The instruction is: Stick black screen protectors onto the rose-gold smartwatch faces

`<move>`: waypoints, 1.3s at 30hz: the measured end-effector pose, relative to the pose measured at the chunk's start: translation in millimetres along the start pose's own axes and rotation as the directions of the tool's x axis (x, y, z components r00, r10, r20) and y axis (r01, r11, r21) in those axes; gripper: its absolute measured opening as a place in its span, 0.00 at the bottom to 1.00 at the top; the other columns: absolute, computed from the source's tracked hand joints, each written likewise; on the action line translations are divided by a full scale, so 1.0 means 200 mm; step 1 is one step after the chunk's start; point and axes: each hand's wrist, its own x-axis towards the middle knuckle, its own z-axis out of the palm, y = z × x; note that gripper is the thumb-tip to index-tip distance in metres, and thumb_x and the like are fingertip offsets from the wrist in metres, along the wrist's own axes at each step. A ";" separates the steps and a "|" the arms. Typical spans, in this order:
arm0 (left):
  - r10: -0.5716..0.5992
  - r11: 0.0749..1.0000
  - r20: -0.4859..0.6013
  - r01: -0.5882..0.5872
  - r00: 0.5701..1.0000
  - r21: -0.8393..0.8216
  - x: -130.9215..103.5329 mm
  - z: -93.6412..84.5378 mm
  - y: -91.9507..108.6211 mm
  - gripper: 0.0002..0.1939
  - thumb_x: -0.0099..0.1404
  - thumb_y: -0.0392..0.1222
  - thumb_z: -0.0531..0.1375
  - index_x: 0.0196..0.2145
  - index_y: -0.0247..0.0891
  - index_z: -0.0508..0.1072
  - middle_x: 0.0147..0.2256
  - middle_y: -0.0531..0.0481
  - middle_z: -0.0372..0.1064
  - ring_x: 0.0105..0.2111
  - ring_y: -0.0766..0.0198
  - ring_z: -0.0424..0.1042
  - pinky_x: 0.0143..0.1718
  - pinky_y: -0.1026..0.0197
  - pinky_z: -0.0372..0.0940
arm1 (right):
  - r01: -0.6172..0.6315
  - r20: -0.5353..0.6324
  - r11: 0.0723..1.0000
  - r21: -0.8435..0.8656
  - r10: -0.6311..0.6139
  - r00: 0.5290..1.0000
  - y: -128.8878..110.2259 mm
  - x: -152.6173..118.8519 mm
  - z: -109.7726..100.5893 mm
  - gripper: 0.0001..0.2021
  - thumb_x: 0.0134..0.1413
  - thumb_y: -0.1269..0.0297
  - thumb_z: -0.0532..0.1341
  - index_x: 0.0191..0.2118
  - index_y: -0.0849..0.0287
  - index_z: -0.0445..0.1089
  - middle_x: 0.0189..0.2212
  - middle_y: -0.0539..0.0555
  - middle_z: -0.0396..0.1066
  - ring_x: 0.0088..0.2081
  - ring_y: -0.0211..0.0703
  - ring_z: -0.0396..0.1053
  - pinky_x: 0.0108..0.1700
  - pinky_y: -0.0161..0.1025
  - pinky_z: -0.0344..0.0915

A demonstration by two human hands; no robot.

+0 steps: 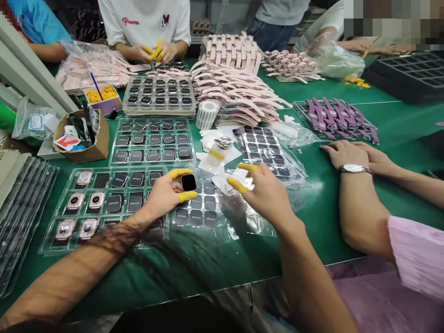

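Observation:
My left hand (165,193), with yellow finger cots on thumb and forefinger, pinches a small square watch case (189,182) by its edges, its black screen facing me. My right hand (265,192) hovers to the right with thumb and forefinger apart and nothing visible between them; its fingertips also wear yellow cots. Below the watch case lies a clear sheet of dark square films (196,217). Under my left forearm is a clear compartment tray (74,173) with several pink-rimmed watch cases (96,200) at its left and dark squares in other cells.
A pump bottle (219,150) stands by white papers. Behind are filled trays (159,111), a label roll (207,115) and piled pink watch straps (236,92). At left are a cardboard box (99,145) and stacked trays (24,222). A co-worker's forearms (360,199) rest at right; others work opposite.

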 end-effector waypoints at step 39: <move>0.123 0.969 -0.038 -0.112 0.992 0.220 0.00 -0.01 -0.05 0.31 0.50 0.39 0.73 0.54 0.39 0.81 0.34 0.51 0.83 0.34 0.58 0.80 0.36 0.60 0.73 | 0.434 -0.404 0.823 0.365 -0.280 0.871 -0.46 -0.01 0.24 0.13 0.68 0.50 0.61 0.36 0.51 0.77 0.30 0.54 0.74 0.29 0.45 0.70 0.30 0.44 0.65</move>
